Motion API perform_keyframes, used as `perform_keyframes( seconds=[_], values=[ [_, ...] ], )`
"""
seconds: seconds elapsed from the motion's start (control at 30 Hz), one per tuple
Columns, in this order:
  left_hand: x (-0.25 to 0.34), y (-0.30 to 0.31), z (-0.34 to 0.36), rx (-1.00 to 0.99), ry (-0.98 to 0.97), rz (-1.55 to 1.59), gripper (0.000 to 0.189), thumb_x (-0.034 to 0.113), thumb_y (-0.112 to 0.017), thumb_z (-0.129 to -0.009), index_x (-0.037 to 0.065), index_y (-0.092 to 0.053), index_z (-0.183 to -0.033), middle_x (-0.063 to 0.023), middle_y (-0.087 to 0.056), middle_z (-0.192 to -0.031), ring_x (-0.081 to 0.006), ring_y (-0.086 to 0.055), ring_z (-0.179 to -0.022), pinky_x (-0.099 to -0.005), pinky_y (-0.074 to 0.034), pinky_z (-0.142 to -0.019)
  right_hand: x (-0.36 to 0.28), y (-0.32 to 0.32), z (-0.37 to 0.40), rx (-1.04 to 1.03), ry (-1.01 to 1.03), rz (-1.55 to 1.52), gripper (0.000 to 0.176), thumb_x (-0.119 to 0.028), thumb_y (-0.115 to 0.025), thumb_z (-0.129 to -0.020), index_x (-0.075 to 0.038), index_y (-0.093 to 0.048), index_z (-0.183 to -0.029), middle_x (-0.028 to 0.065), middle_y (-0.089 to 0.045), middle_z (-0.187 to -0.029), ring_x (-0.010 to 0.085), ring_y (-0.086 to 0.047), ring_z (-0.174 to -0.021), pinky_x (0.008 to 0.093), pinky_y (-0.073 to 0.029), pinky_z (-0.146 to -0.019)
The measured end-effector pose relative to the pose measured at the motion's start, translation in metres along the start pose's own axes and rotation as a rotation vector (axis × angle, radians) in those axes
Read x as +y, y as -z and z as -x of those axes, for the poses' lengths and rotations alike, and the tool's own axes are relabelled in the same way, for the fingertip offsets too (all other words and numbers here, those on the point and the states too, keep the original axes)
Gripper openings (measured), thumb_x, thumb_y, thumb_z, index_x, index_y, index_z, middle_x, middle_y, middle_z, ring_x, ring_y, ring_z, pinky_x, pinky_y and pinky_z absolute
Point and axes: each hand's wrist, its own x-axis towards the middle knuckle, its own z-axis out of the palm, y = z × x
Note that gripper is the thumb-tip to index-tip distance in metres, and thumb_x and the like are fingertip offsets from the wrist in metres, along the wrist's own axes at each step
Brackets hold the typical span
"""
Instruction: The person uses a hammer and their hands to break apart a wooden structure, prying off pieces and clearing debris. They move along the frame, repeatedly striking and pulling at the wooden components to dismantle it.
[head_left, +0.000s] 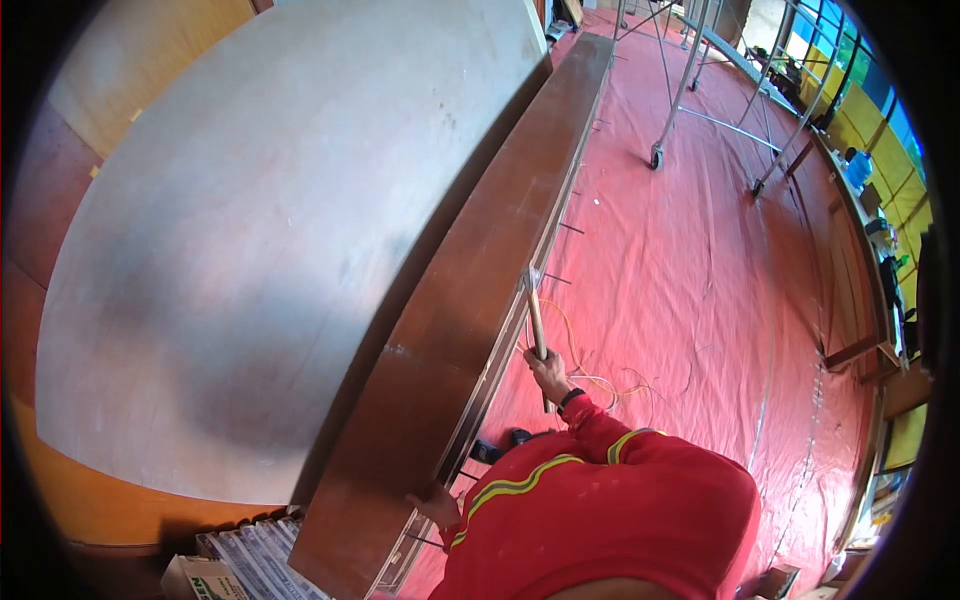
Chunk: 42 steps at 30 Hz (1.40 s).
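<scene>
A long brown wooden counter (470, 270) runs diagonally away from me, with a layered front edge and several thin dark rods jutting from its side. My right hand (548, 374) is closed around the wooden handle of a hammer (538, 325). The hammer's head lies right at the counter's edge, and the handle points back toward me. Lower down, my left hand (437, 504) grips the near part of the same edge, a finger stretched over the top face; its other fingers are largely hidden.
A large pale curved panel (230, 230) stands left of the counter. Red sheeting (690, 300) covers the floor, with an orange cable (575, 335) by the hammer. Wheeled scaffolding (668, 110) stands farther off. A workbench (845, 190) lines the right; a cardboard box (200, 580) sits lower left.
</scene>
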Motion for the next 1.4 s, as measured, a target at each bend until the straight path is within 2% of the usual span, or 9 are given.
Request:
perform_keyframes(
  seconds=[0.17,0.93,1.0,1.07,1.13,1.2,1.27,1.33,1.4],
  values=[
    [-0.012,-0.014,-0.007,0.012,0.010,0.002,0.066,0.046,-0.063,-0.087,0.004,-0.044,-0.134,-0.0106,-0.049,-0.135,-0.0256,-0.044,-0.125,-0.0393,-0.032,-0.108,-0.001,-0.012,-0.029,0.104,0.006,0.100,0.039,-0.040,-0.063,-0.082,-0.002,-0.065,-0.090,0.0131,-0.059,-0.067,0.0238,-0.060,-0.066,0.0384,-0.045,-0.062],
    [-0.129,-0.092,-0.042,0.311,-0.432,-0.065,0.061,0.047,-0.062,-0.088,0.009,-0.048,-0.134,-0.0071,-0.051,-0.136,-0.0246,-0.048,-0.122,-0.0388,-0.037,-0.107,-0.006,-0.020,-0.290,0.025,-0.273,-0.452,0.044,-0.032,-0.066,-0.088,-0.002,-0.056,-0.118,0.0082,-0.060,-0.099,0.0189,-0.062,-0.080,0.0331,-0.055,-0.067],
    [-0.127,-0.087,-0.043,0.324,-0.440,-0.075,0.061,0.047,-0.062,-0.089,0.009,-0.048,-0.134,-0.0069,-0.051,-0.135,-0.0247,-0.047,-0.122,-0.0384,-0.037,-0.107,-0.016,-0.026,-0.284,0.030,-0.236,-0.378,0.037,-0.038,-0.066,-0.088,-0.003,-0.059,-0.097,0.0033,-0.056,-0.080,0.0141,-0.054,-0.063,0.0309,-0.047,-0.054],
    [-0.124,-0.070,-0.031,0.152,-0.775,-1.300,0.057,0.030,-0.069,-0.087,0.008,-0.046,-0.135,-0.0068,-0.049,-0.136,-0.0228,-0.047,-0.121,-0.0379,-0.037,-0.106,-0.016,-0.012,-0.282,-0.062,-0.291,-0.118,0.048,-0.055,-0.063,-0.086,-0.010,-0.054,-0.074,-0.0003,-0.045,-0.060,0.0110,-0.038,-0.051,0.0308,-0.033,-0.045],
    [-0.127,-0.081,-0.025,0.064,-0.643,-1.125,0.069,-0.004,-0.067,-0.079,0.004,-0.035,-0.139,-0.0097,-0.046,-0.137,-0.0221,-0.046,-0.119,-0.0362,-0.036,-0.105,0.036,-0.027,-0.311,0.076,-0.305,-0.174,0.053,-0.062,-0.068,-0.078,-0.016,-0.046,-0.064,-0.0021,-0.038,-0.055,0.0109,-0.034,-0.046,0.0323,-0.030,-0.042],
    [-0.114,-0.038,-0.041,0.103,-0.596,-1.138,0.046,0.005,-0.058,-0.092,0.004,-0.041,-0.135,-0.0085,-0.047,-0.136,-0.0232,-0.048,-0.117,-0.0339,-0.038,-0.103,0.007,-0.020,-0.294,0.124,-0.229,-0.104,0.049,-0.052,-0.070,-0.080,-0.005,-0.056,-0.079,0.0018,-0.046,-0.061,0.0164,-0.043,-0.055,0.0365,-0.037,-0.050],
    [-0.107,-0.090,-0.025,0.411,-0.320,-0.168,0.042,0.003,-0.054,-0.094,0.004,-0.042,-0.135,-0.0085,-0.049,-0.133,-0.0231,-0.049,-0.116,-0.0330,-0.040,-0.101,0.008,-0.021,-0.293,0.149,-0.156,-0.164,0.043,-0.042,-0.071,-0.081,0.000,-0.062,-0.087,0.0037,-0.050,-0.063,0.0180,-0.049,-0.057,0.0374,-0.040,-0.052],
    [-0.097,-0.073,-0.028,0.370,-0.312,-0.148,0.041,0.008,-0.052,-0.097,0.001,-0.041,-0.136,-0.0115,-0.052,-0.131,-0.0230,-0.050,-0.113,-0.0321,-0.040,-0.100,0.019,-0.022,-0.300,0.152,-0.234,-0.158,0.035,-0.036,-0.071,-0.082,-0.002,-0.061,-0.086,0.0015,-0.050,-0.062,0.0145,-0.048,-0.053,0.0344,-0.039,-0.048],
    [-0.104,-0.060,-0.006,0.317,-0.457,-0.858,0.042,0.013,-0.051,-0.098,-0.001,-0.040,-0.136,-0.0153,-0.052,-0.130,-0.0227,-0.051,-0.110,-0.0318,-0.039,-0.098,0.009,-0.010,-0.298,0.137,-0.254,-0.194,0.030,-0.031,-0.072,-0.082,-0.005,-0.058,-0.079,-0.0011,-0.049,-0.061,0.0118,-0.047,-0.050,0.0320,-0.041,-0.046]
  ],
)
